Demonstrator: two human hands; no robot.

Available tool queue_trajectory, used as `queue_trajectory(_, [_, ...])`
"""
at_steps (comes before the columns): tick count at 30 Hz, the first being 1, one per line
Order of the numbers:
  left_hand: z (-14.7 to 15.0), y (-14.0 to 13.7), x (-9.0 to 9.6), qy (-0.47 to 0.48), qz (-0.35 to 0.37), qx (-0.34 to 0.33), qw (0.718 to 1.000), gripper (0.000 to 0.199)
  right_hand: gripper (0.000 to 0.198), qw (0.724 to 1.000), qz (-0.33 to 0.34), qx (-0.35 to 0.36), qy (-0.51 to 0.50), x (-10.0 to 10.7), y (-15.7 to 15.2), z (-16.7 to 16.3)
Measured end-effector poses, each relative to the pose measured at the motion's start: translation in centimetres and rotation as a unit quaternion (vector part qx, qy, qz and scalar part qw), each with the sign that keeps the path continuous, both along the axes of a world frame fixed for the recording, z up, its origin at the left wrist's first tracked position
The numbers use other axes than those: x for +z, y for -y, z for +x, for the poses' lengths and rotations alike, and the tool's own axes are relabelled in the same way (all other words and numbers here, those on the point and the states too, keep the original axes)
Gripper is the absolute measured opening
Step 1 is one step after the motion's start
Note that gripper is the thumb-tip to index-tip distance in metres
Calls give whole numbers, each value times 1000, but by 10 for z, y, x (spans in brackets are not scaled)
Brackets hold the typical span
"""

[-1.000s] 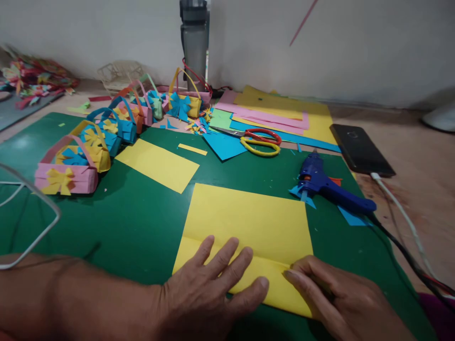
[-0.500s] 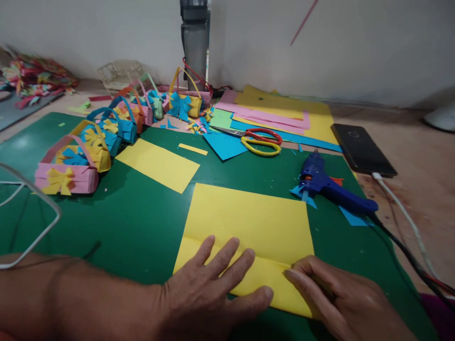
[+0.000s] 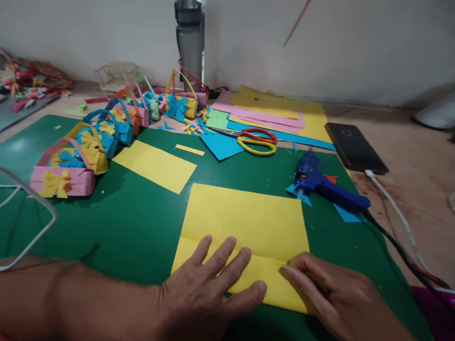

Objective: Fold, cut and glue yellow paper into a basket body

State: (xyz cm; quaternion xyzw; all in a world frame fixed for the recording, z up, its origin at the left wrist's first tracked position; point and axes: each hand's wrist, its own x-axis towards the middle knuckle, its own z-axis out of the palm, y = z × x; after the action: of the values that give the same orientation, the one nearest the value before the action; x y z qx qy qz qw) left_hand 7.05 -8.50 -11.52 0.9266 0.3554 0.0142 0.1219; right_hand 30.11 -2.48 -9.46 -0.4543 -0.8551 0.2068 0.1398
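A sheet of yellow paper (image 3: 245,213) lies on the green board, with a crease running across its lower half. My left hand (image 3: 209,289) rests flat on the near part of the sheet, fingers spread and palm down. At the sheet's right side my right hand (image 3: 327,289) is closed, thumb and forefinger pinching the paper at the crease; its other fingers are curled under and partly hidden. Left of the sheet is a smaller yellow paper rectangle (image 3: 154,166), and a thin yellow strip (image 3: 189,150) lies beyond it.
Several small paper baskets (image 3: 64,182) line the board's left side. Scissors (image 3: 258,142) lie beyond the sheet, near stacked coloured paper (image 3: 313,116). A blue glue gun (image 3: 320,182) and a plugged-in phone (image 3: 356,148) are at right. A bottle (image 3: 191,47) stands by the wall.
The whole view has shifted slightly, so things appear a little further left. Both hands keep nearly the same places on the yellow paper.
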Motion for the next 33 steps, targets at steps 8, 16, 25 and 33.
queue_trajectory(8, [6,-2,11,-37,-78,-6,996,92,19,997,-48,-37,54,15,7,-1])
queue_trajectory(16, [0,13,-16,7,22,17,1000,89,15,985,-99,-86,113,31,12,7])
queue_trajectory(25, [2,18,-14,1,131,44,990,63,20,975,-153,-106,121,32,10,10])
queue_trajectory(33, [2,18,-15,-5,135,45,990,60,20,975,-150,-115,113,31,10,9])
